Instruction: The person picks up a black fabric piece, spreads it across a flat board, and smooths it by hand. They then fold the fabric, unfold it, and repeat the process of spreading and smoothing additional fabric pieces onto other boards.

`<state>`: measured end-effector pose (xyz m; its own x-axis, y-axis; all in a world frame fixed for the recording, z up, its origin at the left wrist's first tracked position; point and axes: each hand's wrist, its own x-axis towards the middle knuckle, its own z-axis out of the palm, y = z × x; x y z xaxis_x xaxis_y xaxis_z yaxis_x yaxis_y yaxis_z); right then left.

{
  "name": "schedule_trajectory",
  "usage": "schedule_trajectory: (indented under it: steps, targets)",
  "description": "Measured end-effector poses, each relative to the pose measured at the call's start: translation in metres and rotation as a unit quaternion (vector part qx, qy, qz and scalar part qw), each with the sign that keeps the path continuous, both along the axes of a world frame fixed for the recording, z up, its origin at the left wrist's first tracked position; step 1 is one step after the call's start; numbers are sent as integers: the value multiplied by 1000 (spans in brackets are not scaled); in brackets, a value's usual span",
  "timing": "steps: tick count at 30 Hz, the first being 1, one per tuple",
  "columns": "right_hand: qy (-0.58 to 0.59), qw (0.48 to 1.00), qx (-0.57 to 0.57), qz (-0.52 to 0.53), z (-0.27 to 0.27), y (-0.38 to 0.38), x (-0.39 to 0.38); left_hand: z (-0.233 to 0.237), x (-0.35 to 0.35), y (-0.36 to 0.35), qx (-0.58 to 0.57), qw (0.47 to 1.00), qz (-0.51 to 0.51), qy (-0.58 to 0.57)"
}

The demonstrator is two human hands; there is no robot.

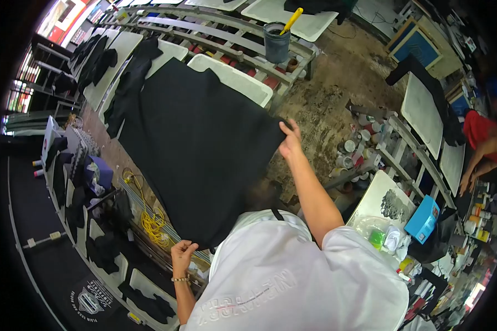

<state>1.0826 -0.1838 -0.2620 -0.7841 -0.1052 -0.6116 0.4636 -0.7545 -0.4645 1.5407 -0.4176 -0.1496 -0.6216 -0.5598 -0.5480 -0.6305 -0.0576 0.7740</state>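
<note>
Well, the biggest thing near you is the black cloth, spread out in front of you and a bit to your left. Its long way runs from near your tummy out toward the far side, leaning left, and its near edge goes on a slant from one hand to the other. Your white shirt comes right up by that near edge. Past the cloth, a white board peeks out along its far right side, but you can't tell from here how much of the cloth rests on it. A gray bucket is farther off, beyond the board. A yellow cord lies low on the left, just beside the cloth. Your right hand is reached out farther and has the right corner, so it is nearer the far end. Your left hand is closer to your body and has the near left corner. The cloth lies between them and ahead of them. On both hands, the thumb and fingers look pinched together on the cloth, with no real gap. Smallest of all is the bracelet on your left wrist.
</note>
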Motion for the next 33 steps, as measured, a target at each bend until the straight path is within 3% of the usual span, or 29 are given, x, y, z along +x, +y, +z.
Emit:
schedule_trajectory:
  steps: [4, 8, 12, 15, 25, 33]
  targets:
    - [124, 979, 118, 110, 15, 39, 14, -21, 22, -9, 33, 998, 39, 30]
    - [183, 956, 118, 195, 49, 68, 32, -36, 25, -22, 34, 995, 78, 57]
    - [246, 944, 96, 200, 77, 75, 45, -46, 34, -55, 71, 993, 78, 58]
    - [228, 946, 123, 193, 113, 65, 58, -53, 41, -88, 108, 991, 67, 39]
    - [242, 946, 136, 164, 130, 63, 74, -13, 0, -155, 38, 998, 0, 49]
    - [233, 946, 159, 160, 154, 43, 93, -27, -26, -174, 14, 996, -64, 55]
